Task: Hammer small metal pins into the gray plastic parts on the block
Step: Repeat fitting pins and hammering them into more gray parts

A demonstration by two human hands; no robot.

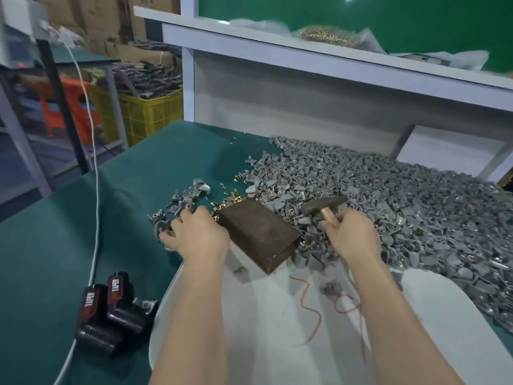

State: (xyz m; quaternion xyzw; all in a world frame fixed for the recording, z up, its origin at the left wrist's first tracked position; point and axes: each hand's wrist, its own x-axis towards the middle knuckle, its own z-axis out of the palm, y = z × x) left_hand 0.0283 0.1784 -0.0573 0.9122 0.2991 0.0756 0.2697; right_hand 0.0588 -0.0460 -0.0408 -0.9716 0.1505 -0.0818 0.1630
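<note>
Picking part [161,227] with curled left hand [198,234], hold unclear; gripping hammer [323,206] in right hand [350,235]; next, likely seating part squarely on block [258,232].

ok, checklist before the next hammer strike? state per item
1. Hammer in grip: ok, the right hand holds the wooden handle just below the head.
2. Part seated on the block: not ok, its top face is bare.
3. Left hand has a part: cannot tell, its fingers are down among the loose gray parts.
4. Brass pins in reach: ok, scattered at the block's far corner.
5. Left hand off the strike face: ok, it is beside the block.
</note>
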